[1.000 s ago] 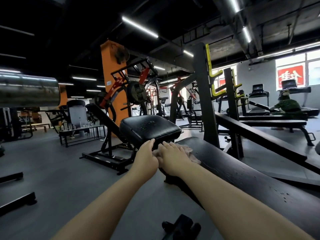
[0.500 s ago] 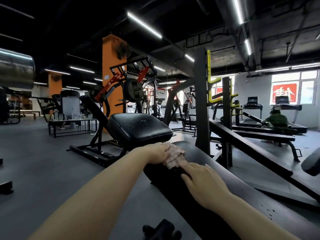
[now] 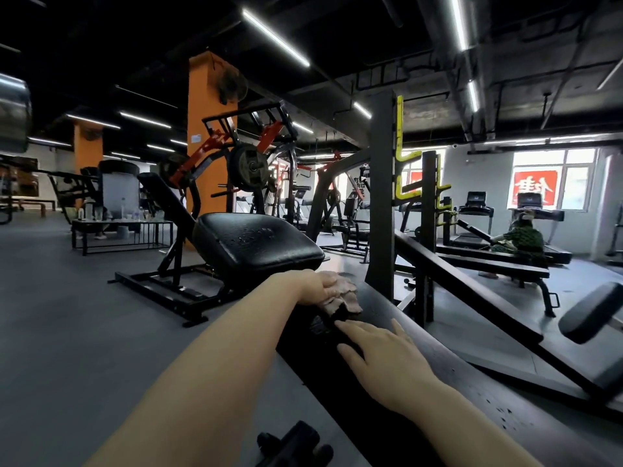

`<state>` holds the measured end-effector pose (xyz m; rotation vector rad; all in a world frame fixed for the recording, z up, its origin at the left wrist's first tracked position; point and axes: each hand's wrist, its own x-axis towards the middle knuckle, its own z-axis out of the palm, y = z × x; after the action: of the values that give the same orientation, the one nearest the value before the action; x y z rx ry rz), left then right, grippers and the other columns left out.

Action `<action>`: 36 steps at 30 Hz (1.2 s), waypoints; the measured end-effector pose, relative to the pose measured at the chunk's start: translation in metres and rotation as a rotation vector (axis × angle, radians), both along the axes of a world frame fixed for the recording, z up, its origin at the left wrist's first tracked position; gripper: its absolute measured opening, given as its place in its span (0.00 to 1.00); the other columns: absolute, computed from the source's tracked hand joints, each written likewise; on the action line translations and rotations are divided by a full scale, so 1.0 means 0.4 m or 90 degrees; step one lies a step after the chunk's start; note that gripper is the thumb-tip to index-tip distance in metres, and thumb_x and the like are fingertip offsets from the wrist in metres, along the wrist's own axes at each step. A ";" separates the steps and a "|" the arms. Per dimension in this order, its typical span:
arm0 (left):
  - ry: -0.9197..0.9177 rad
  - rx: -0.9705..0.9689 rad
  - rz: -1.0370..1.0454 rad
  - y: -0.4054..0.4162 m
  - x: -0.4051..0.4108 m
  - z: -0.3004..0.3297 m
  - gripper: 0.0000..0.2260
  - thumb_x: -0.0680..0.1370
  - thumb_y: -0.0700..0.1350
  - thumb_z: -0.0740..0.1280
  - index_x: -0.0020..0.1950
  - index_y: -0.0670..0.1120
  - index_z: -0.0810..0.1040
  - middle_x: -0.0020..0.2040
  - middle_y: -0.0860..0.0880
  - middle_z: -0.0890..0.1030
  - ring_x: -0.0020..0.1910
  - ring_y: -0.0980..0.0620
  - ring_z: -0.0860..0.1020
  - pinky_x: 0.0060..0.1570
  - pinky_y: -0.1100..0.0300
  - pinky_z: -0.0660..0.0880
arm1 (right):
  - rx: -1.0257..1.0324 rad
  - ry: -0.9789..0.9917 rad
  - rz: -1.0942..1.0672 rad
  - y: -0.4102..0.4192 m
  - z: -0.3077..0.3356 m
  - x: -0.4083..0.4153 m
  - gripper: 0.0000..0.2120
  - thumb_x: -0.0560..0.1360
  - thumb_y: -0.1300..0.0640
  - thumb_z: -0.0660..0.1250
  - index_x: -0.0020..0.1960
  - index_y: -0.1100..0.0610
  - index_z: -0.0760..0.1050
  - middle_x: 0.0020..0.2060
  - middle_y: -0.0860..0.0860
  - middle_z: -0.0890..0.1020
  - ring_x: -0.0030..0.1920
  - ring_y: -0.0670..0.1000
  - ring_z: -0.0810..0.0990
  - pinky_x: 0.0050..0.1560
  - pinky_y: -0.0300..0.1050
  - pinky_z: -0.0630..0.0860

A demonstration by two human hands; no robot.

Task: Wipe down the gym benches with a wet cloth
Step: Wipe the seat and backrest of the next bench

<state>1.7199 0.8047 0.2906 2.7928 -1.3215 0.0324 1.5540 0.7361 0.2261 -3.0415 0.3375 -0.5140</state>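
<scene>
While both bare arms reach forward over the gym floor, the scene reads as follows:

Left hand: the left hand [image 3: 315, 286] lies on top of the cloth [image 3: 342, 296], fingers curled over its near edge and pressing it down on the bench.
Right hand: the right hand [image 3: 381, 353] lies flat on the bench top just behind the cloth, fingers straight and slightly spread, holding nothing; its fingertips are very near the cloth (whether they touch it cannot be told).
Cloth: a crumpled, pale pinkish-brown rag, bunched up at the far end of the long pad, close to the pad's left edge.
Bench: the long black bench pad [image 3: 472, 372] runs from the lower right corner up toward the middle, with small specks or droplets showing on its near part.
Seat pad: a separate black seat pad [image 3: 256, 246] sits just beyond the cloth, tilted, its surface glistening with droplets.
Rack: a dark upright post [image 3: 382, 197] with yellow hooks stands just right of the cloth.
Background: an orange pillar [image 3: 209, 129] rises behind a plate-loaded machine, and treadmills stand by the windows at far right, where a person in green [image 3: 521, 239] is seated.
</scene>
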 end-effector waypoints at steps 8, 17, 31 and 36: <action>-0.049 -0.156 0.010 0.142 -0.067 -0.061 0.19 0.82 0.58 0.51 0.73 0.61 0.61 0.77 0.51 0.54 0.73 0.46 0.61 0.69 0.55 0.60 | 0.001 -0.014 0.005 0.011 -0.004 -0.010 0.20 0.82 0.47 0.48 0.74 0.45 0.58 0.73 0.39 0.61 0.71 0.44 0.63 0.75 0.52 0.42; -0.062 -0.666 0.103 0.147 -0.228 -0.252 0.17 0.80 0.45 0.55 0.68 0.46 0.71 0.78 0.47 0.47 0.76 0.48 0.52 0.71 0.50 0.59 | 0.006 -0.203 0.009 0.038 -0.086 -0.058 0.28 0.71 0.44 0.42 0.59 0.44 0.76 0.56 0.38 0.78 0.56 0.44 0.77 0.66 0.51 0.66; 0.173 -1.019 0.129 0.066 -0.228 -0.293 0.26 0.82 0.50 0.52 0.77 0.52 0.45 0.78 0.46 0.44 0.76 0.49 0.50 0.71 0.62 0.50 | 0.101 -0.080 0.015 0.051 -0.032 -0.085 0.22 0.78 0.59 0.53 0.68 0.43 0.71 0.66 0.38 0.72 0.66 0.41 0.69 0.73 0.43 0.47; 0.320 -1.029 0.096 0.026 -0.390 -0.376 0.27 0.83 0.46 0.51 0.70 0.54 0.33 0.77 0.46 0.37 0.75 0.57 0.44 0.61 0.80 0.43 | 0.109 -0.057 0.034 0.048 -0.031 -0.090 0.29 0.65 0.54 0.47 0.60 0.42 0.75 0.59 0.37 0.77 0.63 0.40 0.71 0.74 0.47 0.49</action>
<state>1.5640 0.8153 0.1402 1.3269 -0.4552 0.2464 1.5178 0.7553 0.2137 -2.8433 0.2790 -0.5828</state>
